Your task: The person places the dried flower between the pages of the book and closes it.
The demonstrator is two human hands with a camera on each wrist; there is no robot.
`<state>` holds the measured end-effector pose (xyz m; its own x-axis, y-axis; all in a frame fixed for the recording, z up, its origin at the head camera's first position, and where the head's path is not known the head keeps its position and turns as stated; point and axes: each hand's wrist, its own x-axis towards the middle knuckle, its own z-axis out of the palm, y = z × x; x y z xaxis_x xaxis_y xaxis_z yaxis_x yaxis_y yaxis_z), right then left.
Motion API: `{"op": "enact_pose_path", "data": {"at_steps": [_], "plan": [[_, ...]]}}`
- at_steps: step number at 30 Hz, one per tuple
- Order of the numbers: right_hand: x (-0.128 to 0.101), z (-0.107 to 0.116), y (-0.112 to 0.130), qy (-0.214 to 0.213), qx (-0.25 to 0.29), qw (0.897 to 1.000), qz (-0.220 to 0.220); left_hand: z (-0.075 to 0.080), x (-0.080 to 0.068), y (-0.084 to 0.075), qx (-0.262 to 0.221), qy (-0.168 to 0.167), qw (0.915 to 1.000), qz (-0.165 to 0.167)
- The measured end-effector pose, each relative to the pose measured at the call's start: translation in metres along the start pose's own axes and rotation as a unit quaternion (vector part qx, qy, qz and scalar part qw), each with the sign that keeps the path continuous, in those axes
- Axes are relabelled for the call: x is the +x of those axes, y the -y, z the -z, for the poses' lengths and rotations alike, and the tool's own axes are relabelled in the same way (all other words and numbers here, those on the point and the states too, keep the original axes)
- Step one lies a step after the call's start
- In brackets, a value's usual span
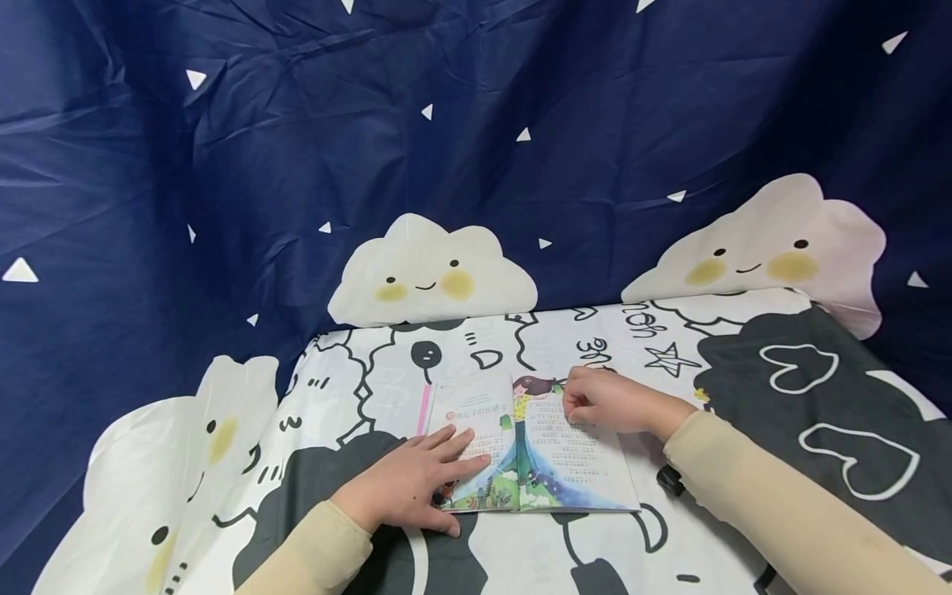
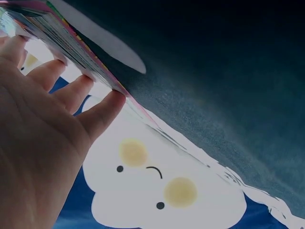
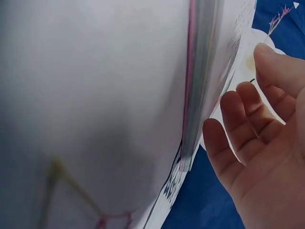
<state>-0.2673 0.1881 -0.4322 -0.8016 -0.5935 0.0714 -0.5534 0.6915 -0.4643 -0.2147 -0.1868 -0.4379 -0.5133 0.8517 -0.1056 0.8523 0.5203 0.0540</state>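
An open picture book (image 1: 476,397) with printed text and coloured drawings lies flat on the patterned cloth. My left hand (image 1: 424,479) rests with spread fingers on the lower left page. In the left wrist view, the fingertips (image 2: 119,95) reach over the book's edge (image 2: 71,43). Over the upper right page is my right hand (image 1: 595,400), its fingers curled. A thin sprig with a pinkish tip (image 3: 279,20) rises from between thumb and finger in the right wrist view; the fingers hide the rest of it. The book's page block (image 3: 202,86) stands beside those fingers.
Black-and-white cloth (image 1: 550,554) with doodles covers the surface. Dark blue fabric (image 1: 476,107) with white triangles hangs behind, with white cloud shapes (image 1: 431,273) along its foot. A small yellow flower-like thing (image 1: 702,395) shows beyond the right sleeve, and a black object (image 1: 670,480) is under it.
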Motion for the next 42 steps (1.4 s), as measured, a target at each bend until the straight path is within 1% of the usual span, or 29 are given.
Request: {"op": "enact_pose_path", "data": {"at_steps": [10, 15, 21, 25, 29, 35, 42], "plan": [[0.002, -0.002, 0.000, 0.009, -0.003, 1.000, 0.010, 0.001, -0.002, 0.000, -0.002, 0.001, 1.0000, 0.004], [0.002, -0.003, -0.003, 0.014, 0.003, 1.000, 0.001, 0.001, -0.002, 0.000, -0.005, 0.004, 1.0000, 0.005], [0.001, 0.001, -0.003, 0.016, 0.017, 1.000, -0.008, 0.001, -0.001, 0.000, -0.004, 0.002, 1.0000, 0.004], [-0.001, 0.005, -0.003, 0.015, 0.020, 1.000, -0.006, 0.001, 0.000, 0.000, -0.003, 0.004, 1.0000, 0.006], [-0.002, 0.007, -0.004, 0.013, 0.015, 1.000, -0.003, 0.002, 0.000, -0.001, -0.005, 0.008, 0.9999, 0.009], [-0.004, 0.011, -0.008, 0.009, 0.011, 1.000, -0.008, 0.001, 0.000, 0.000, -0.005, 0.004, 1.0000, 0.005], [-0.007, 0.016, -0.015, 0.018, 0.010, 1.000, -0.017, 0.001, 0.001, 0.000, -0.007, 0.008, 0.9999, 0.008]]}}
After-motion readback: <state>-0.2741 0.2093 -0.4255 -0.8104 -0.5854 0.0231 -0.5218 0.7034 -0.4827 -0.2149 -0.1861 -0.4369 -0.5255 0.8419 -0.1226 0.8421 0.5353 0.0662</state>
